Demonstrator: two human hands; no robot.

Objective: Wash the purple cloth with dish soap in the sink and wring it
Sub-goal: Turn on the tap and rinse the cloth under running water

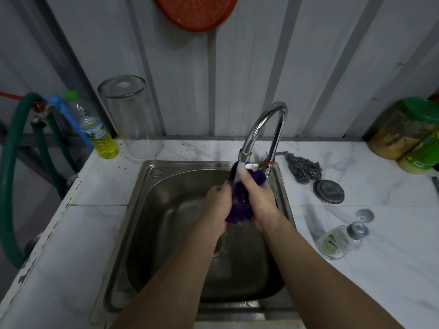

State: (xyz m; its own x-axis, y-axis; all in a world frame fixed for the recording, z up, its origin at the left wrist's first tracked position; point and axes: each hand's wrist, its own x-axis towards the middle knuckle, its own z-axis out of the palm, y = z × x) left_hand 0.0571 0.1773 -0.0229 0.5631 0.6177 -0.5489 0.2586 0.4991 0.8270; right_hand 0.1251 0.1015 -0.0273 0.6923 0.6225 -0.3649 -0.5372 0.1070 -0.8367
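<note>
The purple cloth (pixel 239 205) is bunched up between both hands over the steel sink (pixel 152 224). My left hand (pixel 217 205) grips its left side and my right hand (pixel 257 198) grips its right side. Water runs from the chrome tap (pixel 263 129) onto the top of the cloth and my right hand. A clear pump bottle of dish soap (pixel 337 243) lies on its side on the counter to the right of the sink. A plastic bottle with yellow liquid (pixel 95 129) stands at the back left.
A large upturned glass jar (pixel 131 117) stands behind the sink's left corner. Steel wool (pixel 305 170) and a round metal lid (pixel 329 191) lie right of the tap. Green-lidded containers (pixel 408 131) stand at the far right. A green hose (pixel 11 176) hangs off the counter's left edge.
</note>
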